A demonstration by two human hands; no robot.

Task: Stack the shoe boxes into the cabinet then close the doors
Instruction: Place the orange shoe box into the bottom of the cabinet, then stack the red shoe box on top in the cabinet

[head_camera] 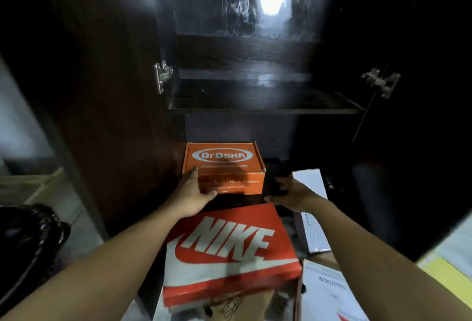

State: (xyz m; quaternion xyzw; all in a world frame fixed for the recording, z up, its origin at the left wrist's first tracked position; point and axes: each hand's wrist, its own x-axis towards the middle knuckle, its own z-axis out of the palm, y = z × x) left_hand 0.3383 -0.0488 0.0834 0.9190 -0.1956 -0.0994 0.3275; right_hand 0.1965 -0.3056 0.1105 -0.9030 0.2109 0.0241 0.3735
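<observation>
One orange cardboard shoe box (223,167) at frame centre, low in the dark wooden cabinet (255,101).
My left hand (194,193) presses straight fingers on its left corner; right hand (290,193) is shadowed, grip undeterminable. Lower frame: one red cardboard box (229,249), two white cardboard boxes (310,218) (329,292).

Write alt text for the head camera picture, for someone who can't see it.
A person's left hand touches an orange Dr Osha shoe box low in an open dark cabinet, right hand beside it. A red Nike box and white boxes lie in front.
</observation>
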